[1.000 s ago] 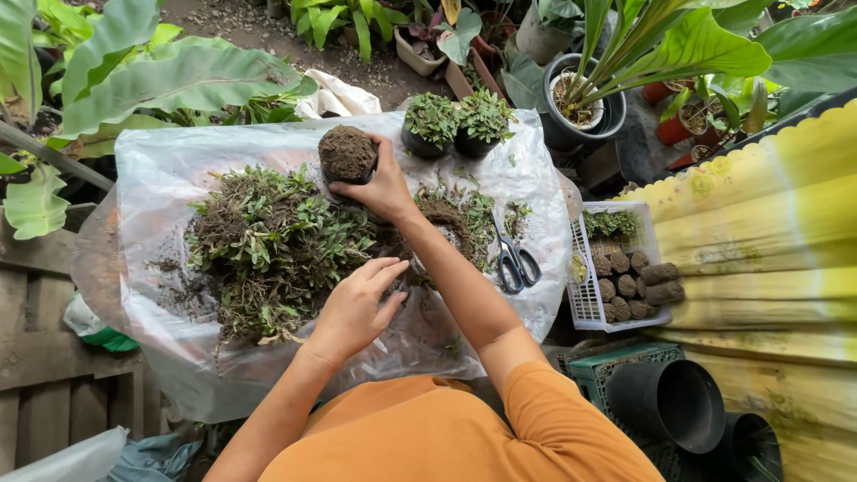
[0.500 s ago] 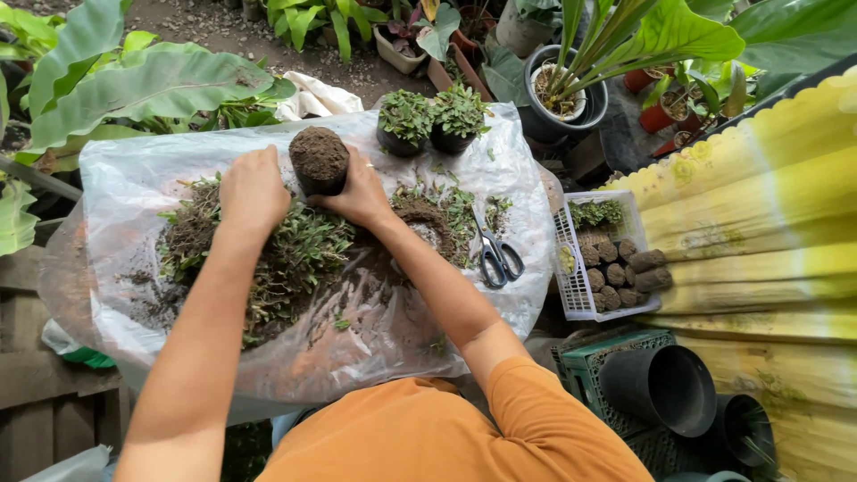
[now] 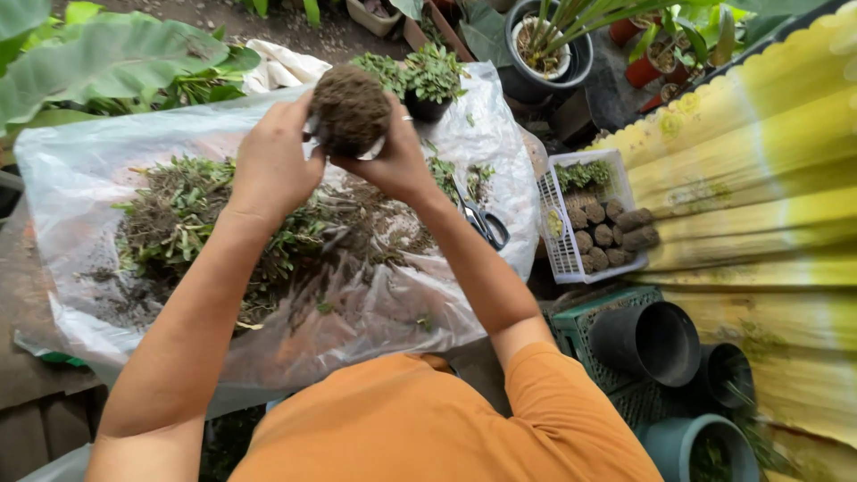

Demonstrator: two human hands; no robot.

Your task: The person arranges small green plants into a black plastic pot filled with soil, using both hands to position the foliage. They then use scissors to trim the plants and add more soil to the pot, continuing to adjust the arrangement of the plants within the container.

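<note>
Head view: both hands, left hand (image 3: 268, 165) and right hand (image 3: 393, 161), close their fingers around a round, fibrous brown soil ball (image 3: 350, 109), with no clear long axis, raised over the far middle of the crinkled clear plastic sheet (image 3: 80, 152). Leafy uprooted plants (image 3: 178, 223) lie left; black-handled scissors (image 3: 486, 225) right, near the sheet's edge.
</note>
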